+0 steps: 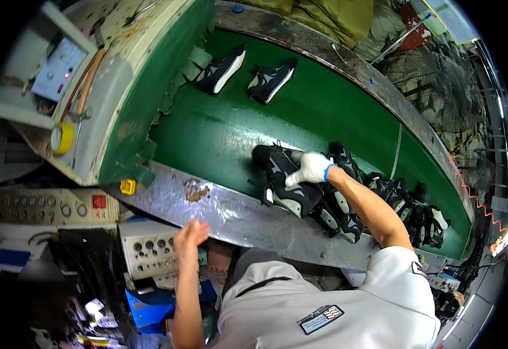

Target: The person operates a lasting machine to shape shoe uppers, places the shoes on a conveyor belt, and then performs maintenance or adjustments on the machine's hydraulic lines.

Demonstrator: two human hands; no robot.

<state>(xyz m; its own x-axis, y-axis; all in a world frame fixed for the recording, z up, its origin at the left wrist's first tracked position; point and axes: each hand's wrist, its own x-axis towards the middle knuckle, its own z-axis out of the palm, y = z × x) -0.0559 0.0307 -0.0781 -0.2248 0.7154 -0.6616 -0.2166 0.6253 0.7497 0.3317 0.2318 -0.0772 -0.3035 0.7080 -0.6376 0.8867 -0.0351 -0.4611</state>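
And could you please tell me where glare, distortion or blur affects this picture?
In the head view, pale glare lies on the green belt near the shoes and on the metal ledge; in the head view, the ledge's long edge bows and the corners go black; also in the head view, a grey patch at lower left is blurred beyond reading.

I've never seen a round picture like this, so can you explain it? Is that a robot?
No robot here! A person wears a camera on their head, looking down; its wide lens bends straight edges. The right hand, in a white glove, touches a black sneaker; I can't tell how firmly it grips. The bare left hand seems to hold nothing, near the metal edge. More black sneakers crowd the green conveyor belt on the right, and two separate sneakers lie farther away.
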